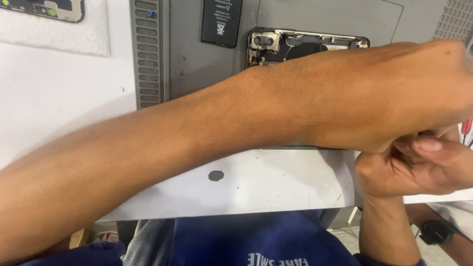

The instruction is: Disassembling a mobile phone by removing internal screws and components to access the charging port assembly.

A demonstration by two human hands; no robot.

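My left forearm crosses the whole view from lower left to right, and my left hand [423,83] ends at the right edge, knuckles up and fingers curled under. Just below it my right hand [419,170] is bunched, its thumb pressed against the left hand's fingers. The two hands touch, and whatever lies between them is hidden. Behind the forearm lies an opened phone body [305,44] with its camera module showing, on a grey work mat [197,64].
A black battery [221,22] lies on the mat left of the phone body. Another phone frame [44,9] sits at the top left on the white table [256,182]. A red-handled tool [467,129] shows at the right edge. A dark spot [216,175] marks the table front.
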